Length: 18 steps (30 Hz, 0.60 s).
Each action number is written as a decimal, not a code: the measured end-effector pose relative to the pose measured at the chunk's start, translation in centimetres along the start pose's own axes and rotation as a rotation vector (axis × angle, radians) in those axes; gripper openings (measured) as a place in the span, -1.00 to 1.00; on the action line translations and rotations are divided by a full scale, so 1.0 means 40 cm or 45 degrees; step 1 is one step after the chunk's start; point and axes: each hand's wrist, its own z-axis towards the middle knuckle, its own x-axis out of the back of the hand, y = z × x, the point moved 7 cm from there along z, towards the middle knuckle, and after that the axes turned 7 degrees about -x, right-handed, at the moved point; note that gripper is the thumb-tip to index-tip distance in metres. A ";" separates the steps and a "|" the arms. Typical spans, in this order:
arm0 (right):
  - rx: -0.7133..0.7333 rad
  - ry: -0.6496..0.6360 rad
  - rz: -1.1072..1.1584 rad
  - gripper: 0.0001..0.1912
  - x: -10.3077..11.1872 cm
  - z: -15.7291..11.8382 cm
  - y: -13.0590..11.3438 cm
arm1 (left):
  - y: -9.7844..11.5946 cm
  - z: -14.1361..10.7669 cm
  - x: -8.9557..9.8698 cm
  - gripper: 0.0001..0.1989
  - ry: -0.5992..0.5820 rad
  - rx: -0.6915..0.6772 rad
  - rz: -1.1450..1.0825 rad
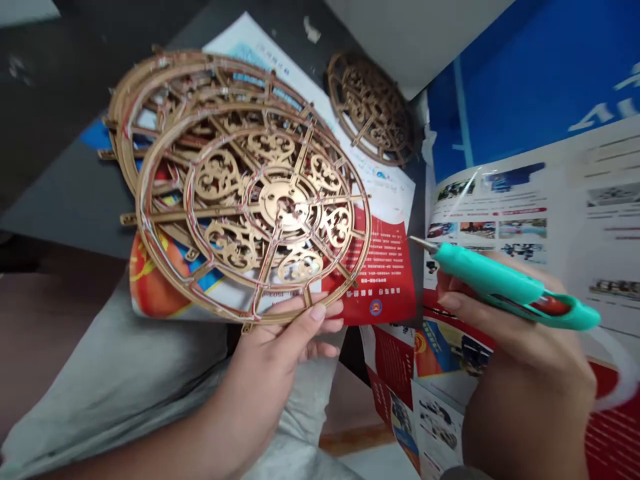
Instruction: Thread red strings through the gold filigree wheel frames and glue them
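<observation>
My left hand (295, 340) pinches the lower rim of a round gold openwork panel (273, 137), thumb on top and fingers beneath. The panel has spokes, scroll ornaments and a hub at its centre; reddish, glossy lines run along its rings. Similar gold panels (117, 100) are stacked under it, partly hidden. Over on the right, my right hand (520, 327) grips a teal pen-shaped tool (493, 277) with a thin metal tip. That tip points left, apart from the panel. A translucent curved tube (625, 373) shows behind the right hand; where it joins is hidden.
Another round openwork panel (370, 110) lies at the back, near a pale upright surface (395, 40). Printed sheets (385, 267) lie beneath the stack on a dark tabletop (65, 193). Blue, white and red printed posters (500, 173) cover the right side. My legs are below the table.
</observation>
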 end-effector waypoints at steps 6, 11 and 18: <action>-0.098 0.050 -0.109 -0.56 -0.036 0.114 0.059 | 0.044 -0.015 0.028 -0.62 0.085 0.051 0.005; -0.013 -0.071 -0.306 -0.67 -0.101 0.238 0.037 | 0.175 -0.027 0.063 -0.47 0.211 -0.110 0.103; 0.063 0.001 -0.380 -0.54 -0.098 0.291 0.047 | 0.382 0.014 0.133 -0.85 0.247 -0.359 0.248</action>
